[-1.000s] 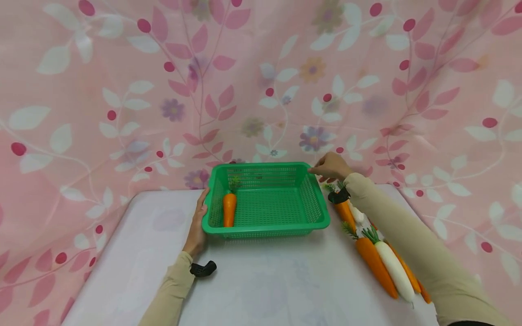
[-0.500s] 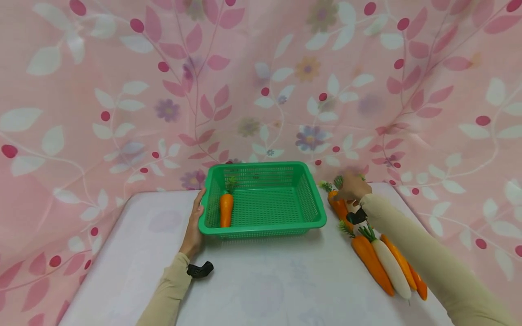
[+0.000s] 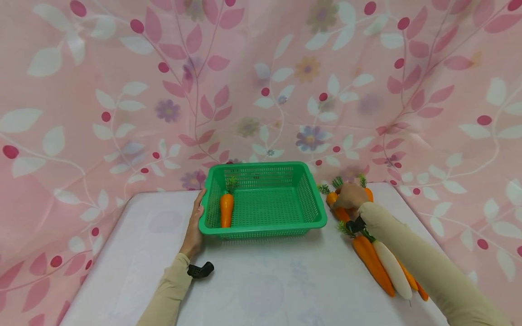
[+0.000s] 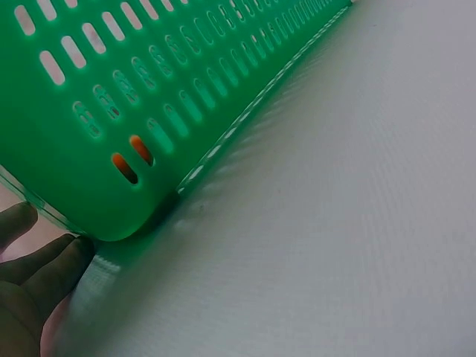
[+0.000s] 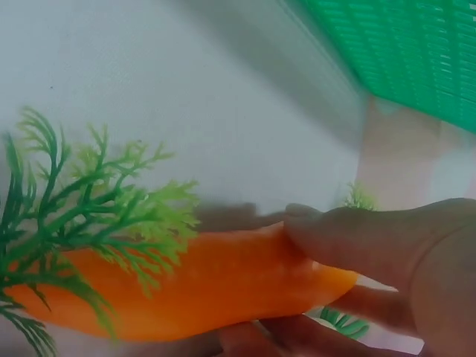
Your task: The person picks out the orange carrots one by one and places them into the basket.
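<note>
My left hand (image 3: 191,235) lies along the left side of a green slotted basket (image 3: 265,228), its fingers straight and touching the wall; in the left wrist view the fingers (image 4: 59,268) meet the basket's lower corner. Inside the basket, at the left, an orange carrot (image 3: 226,210) with green tops lies lengthwise. To the right of the basket, my right hand (image 3: 351,195) holds another carrot (image 5: 208,286) between thumb and fingers. Feathery greens (image 5: 97,201) overlap that carrot in the right wrist view. My right hand partly hides the vegetables beneath it.
Nearer on the right lie a carrot (image 3: 371,262), a white radish (image 3: 392,269) and more orange carrots partly under my right sleeve (image 3: 420,253). One carrot (image 3: 369,194) shows beyond the right hand. A pink floral cloth (image 3: 261,90) hangs behind the white table (image 3: 261,280).
My right hand has moved from the basket's right rim right and down to the carrots, and now holds one. My left hand has stayed at the basket.
</note>
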The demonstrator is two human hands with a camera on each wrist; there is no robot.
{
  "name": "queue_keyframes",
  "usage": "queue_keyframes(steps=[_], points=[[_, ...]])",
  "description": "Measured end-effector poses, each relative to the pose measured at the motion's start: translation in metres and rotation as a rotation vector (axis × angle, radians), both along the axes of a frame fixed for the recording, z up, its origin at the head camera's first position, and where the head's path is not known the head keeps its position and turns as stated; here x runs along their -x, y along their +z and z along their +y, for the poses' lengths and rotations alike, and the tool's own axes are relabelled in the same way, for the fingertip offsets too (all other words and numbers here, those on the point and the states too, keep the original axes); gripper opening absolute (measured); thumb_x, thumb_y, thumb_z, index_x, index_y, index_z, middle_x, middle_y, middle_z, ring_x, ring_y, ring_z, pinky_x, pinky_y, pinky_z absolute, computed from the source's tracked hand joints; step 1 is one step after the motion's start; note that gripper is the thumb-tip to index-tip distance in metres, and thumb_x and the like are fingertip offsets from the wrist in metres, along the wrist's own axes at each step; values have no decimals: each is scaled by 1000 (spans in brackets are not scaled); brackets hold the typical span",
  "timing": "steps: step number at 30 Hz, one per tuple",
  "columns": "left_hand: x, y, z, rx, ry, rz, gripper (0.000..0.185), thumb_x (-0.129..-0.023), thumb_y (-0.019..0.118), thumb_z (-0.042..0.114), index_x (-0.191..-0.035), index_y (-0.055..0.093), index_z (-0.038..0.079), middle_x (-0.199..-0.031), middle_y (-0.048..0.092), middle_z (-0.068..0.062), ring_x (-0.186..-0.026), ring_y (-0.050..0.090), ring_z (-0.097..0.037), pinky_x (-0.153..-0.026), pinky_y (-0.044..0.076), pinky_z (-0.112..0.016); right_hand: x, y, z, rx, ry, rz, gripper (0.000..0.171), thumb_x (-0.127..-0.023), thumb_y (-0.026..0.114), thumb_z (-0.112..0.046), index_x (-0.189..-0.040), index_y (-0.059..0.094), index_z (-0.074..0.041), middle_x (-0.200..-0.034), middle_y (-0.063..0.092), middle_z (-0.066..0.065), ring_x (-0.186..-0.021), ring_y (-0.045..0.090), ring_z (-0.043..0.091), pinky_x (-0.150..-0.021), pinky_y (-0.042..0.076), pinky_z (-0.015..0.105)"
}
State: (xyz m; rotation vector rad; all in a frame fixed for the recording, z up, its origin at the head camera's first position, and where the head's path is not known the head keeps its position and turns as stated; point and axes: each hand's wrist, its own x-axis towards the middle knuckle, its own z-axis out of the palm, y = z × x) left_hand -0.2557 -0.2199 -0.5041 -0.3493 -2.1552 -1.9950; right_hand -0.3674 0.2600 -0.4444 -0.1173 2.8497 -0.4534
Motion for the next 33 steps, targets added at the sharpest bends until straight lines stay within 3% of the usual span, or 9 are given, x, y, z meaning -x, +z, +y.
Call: queue_keyframes(steps=[4, 11, 17, 23, 28, 33], points=[[2, 0, -2, -2, 2, 7, 53, -108, 22, 28, -160, 15, 23, -166, 11, 5, -151, 10, -25, -118, 9, -60, 1, 1, -2, 38, 3, -13, 65, -82, 79, -31, -137, 57, -4, -117, 65, 21, -84, 58, 29, -65, 52, 37], [0, 1, -2, 2, 6, -11, 54, -108, 22, 29, -160, 14, 23, -166, 10, 5, -151, 10, -26, -117, 8, -62, -1, -2, -6, 135, -32, -69, 65, -83, 80, -25, -139, 54, -4, -108, 65, 21, -69, 64, 27, -59, 57, 38], [-3, 3, -1, 4, 10, -9, 53, -108, 21, 26, -160, 14, 23, -166, 10, 2, -151, 10, -26, -117, 9, -61, 0, -3, -8, 148, -46, -71, 68, -81, 81, -23, -139, 53, -3, -119, 60, 26, -70, 64, 28, -59, 57, 38], [-1, -2, -2, -12, 9, -12, 53, -108, 21, 25, -160, 13, 21, -166, 9, -1, -151, 10, -27, -117, 8, -61, 2, -2, -11, 134, -56, -69, 67, -80, 81, -20, -137, 54, 1, -105, 64, 22, -63, 64, 29, -54, 56, 38], [8, -17, -4, -20, 19, -7, 52, -108, 20, 30, -160, 13, 27, -166, 9, 4, -151, 9, -26, -117, 7, -62, 2, -2, -17, 71, -54, -46, 55, -79, 80, -19, -126, 61, 4, -90, 64, 17, -62, 64, 29, -53, 56, 36], [13, -26, -3, -10, 35, 15, 52, -108, 19, 35, -160, 15, 31, -165, 11, 8, -151, 10, -24, -117, 8, -62, 3, -3, -21, 18, -41, -18, 32, -78, 79, -16, -101, 67, 2, -80, 62, 14, -62, 62, 29, -49, 53, 34]])
